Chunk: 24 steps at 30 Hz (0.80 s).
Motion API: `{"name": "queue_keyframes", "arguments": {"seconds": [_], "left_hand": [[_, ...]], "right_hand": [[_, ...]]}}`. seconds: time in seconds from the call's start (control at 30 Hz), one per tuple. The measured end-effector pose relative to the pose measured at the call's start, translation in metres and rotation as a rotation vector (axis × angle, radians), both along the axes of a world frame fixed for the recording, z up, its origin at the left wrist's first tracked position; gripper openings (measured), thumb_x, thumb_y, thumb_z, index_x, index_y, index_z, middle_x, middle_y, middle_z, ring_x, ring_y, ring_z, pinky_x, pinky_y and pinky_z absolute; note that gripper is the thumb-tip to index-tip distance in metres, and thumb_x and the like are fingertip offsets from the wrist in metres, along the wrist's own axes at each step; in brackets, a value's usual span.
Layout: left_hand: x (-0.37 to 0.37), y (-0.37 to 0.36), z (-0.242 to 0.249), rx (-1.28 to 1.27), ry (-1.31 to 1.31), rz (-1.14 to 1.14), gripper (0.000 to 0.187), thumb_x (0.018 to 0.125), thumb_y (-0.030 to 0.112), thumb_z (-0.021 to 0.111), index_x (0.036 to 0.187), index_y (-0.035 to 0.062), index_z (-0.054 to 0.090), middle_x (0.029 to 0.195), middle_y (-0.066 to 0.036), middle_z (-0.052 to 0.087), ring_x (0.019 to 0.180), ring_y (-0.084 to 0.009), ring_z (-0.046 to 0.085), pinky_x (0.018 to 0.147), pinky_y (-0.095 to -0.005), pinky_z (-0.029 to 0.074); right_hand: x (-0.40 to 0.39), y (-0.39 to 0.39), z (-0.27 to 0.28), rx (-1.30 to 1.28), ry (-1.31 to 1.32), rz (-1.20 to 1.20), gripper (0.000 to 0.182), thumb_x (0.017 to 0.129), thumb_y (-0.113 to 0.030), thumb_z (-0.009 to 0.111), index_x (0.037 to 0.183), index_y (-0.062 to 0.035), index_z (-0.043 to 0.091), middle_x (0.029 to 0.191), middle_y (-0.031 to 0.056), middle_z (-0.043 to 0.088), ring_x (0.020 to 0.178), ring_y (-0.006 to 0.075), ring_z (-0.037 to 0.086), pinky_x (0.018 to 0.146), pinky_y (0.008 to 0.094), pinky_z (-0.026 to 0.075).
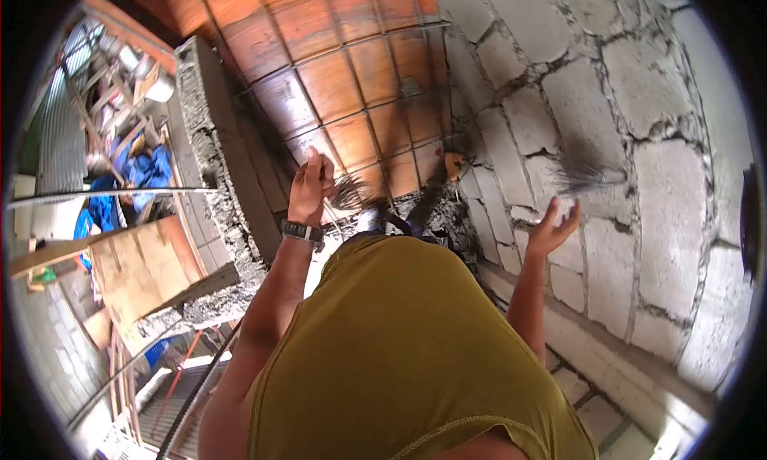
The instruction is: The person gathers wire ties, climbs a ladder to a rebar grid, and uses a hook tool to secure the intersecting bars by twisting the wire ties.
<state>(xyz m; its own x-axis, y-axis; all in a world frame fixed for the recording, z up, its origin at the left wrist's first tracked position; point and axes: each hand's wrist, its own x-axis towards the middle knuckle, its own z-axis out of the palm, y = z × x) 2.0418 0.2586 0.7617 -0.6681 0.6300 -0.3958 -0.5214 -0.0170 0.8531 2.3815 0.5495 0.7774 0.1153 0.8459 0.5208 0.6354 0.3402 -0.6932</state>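
Observation:
My left hand, with a watch on its wrist, is closed, its fingers curled around one end of a bundle of thin dark wires that fans out to the right. My right hand is raised on the right with its fingers apart. Just beyond its fingertips, a second bundle of thin wires shows against the block wall; no contact with the fingers is visible. Ahead, a grid of steel bars crosses orange-brown wooden panels.
A rough concrete edge runs along my left. Beyond it, lower down, lie a plywood sheet, blue cloth and scrap timber. Bars jut out at the left. An orange-brown object sits by the grid's lower right corner.

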Motion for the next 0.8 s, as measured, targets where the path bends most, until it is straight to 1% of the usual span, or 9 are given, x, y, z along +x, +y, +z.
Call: {"name": "queue_keyframes", "arguments": {"seconds": [0.17,0.23,0.47,0.53,0.57,0.6,0.67,0.73,0.8], "left_hand": [[0.003,0.037,0.062,0.329,-0.217,-0.105,0.055,0.098,0.06,0.033,0.072,0.0131,0.045,0.055,0.006,0.026,0.046,-0.008,0.023,0.046,-0.0264,0.027],[0.014,0.055,0.093,0.373,-0.284,-0.169,0.055,0.098,0.06,0.033,0.073,0.0127,0.044,0.055,0.006,0.024,0.046,-0.008,0.022,0.047,-0.0261,0.027],[0.019,0.076,0.135,0.647,-0.339,-0.275,0.051,0.098,0.057,0.037,0.081,0.0102,0.048,0.059,0.005,0.03,0.049,-0.0095,0.03,0.054,-0.0276,0.038],[0.023,0.077,0.136,0.578,-0.246,-0.019,0.049,0.099,0.053,0.039,0.095,0.0066,0.054,0.069,0.0,0.042,0.062,-0.0147,0.045,0.067,-0.0313,0.046],[0.01,0.069,0.117,0.738,-0.184,-0.097,0.045,0.1,0.045,0.045,0.113,0.0031,0.054,0.091,-0.007,0.056,0.088,-0.0217,0.057,0.085,-0.0374,0.048],[0.006,0.064,0.118,0.741,-0.18,-0.095,0.045,0.1,0.045,0.045,0.113,0.0031,0.054,0.091,-0.007,0.056,0.088,-0.0217,0.057,0.085,-0.0374,0.048],[0.003,0.051,0.126,0.348,0.621,0.142,0.042,0.101,0.037,0.048,0.126,0.0037,0.047,0.108,-0.013,0.06,0.104,-0.0257,0.058,0.092,-0.0412,0.046],[-0.004,0.031,0.142,0.305,0.756,0.075,0.043,0.094,0.025,0.061,0.129,0.0025,0.05,0.125,-0.017,0.059,0.122,-0.0293,0.052,0.101,-0.0427,0.041],[-0.005,0.022,0.155,-0.043,1.467,-0.12,0.048,0.085,0.016,0.07,0.129,0.0044,0.055,0.129,-0.016,0.058,0.126,-0.0311,0.05,0.104,-0.0416,0.039]], "right_hand": [[-0.103,-0.078,0.08,-0.305,0.029,1.171,0.059,0.08,-0.019,0.078,0.13,-0.0006,0.051,0.135,0.018,0.052,0.127,0.0313,0.048,0.106,0.0416,0.036],[-0.146,-0.102,0.113,-0.229,-0.044,1.333,0.06,0.078,-0.021,0.079,0.128,-0.0003,0.052,0.13,0.0191,0.055,0.124,0.0356,0.05,0.106,0.0405,0.037],[-0.186,-0.117,0.1,-0.609,0.005,1.52,0.03,0.087,-0.028,0.07,0.099,-0.0018,0.062,0.093,0.0169,0.066,0.088,0.0284,0.064,0.079,0.0375,0.048],[-0.181,-0.113,0.093,-0.77,-0.046,1.428,0.032,0.091,-0.031,0.066,0.094,0.0007,0.062,0.081,0.0172,0.065,0.075,0.0266,0.063,0.073,0.0358,0.048],[-0.18,-0.106,0.091,-0.785,-0.125,1.437,0.035,0.093,-0.033,0.062,0.095,0.0018,0.063,0.079,0.0185,0.065,0.074,0.0247,0.062,0.071,0.0361,0.048],[-0.179,-0.103,0.089,-0.781,-0.127,1.441,0.035,0.093,-0.033,0.062,0.095,0.0018,0.063,0.079,0.0185,0.065,0.074,0.0247,0.062,0.071,0.0361,0.048],[-0.176,-0.1,0.088,-0.751,-0.097,1.36,0.037,0.094,-0.034,0.06,0.099,0.0017,0.064,0.081,0.019,0.065,0.075,0.024,0.063,0.071,0.0372,0.047],[-0.176,-0.094,0.099,-0.753,-0.153,1.363,0.037,0.094,-0.034,0.06,0.099,0.0019,0.064,0.081,0.0193,0.065,0.076,0.024,0.063,0.072,0.0371,0.048],[-0.176,-0.093,0.106,-0.757,-0.208,1.373,0.037,0.094,-0.034,0.06,0.099,0.0021,0.064,0.081,0.0196,0.065,0.076,0.024,0.063,0.072,0.0369,0.048]]}}
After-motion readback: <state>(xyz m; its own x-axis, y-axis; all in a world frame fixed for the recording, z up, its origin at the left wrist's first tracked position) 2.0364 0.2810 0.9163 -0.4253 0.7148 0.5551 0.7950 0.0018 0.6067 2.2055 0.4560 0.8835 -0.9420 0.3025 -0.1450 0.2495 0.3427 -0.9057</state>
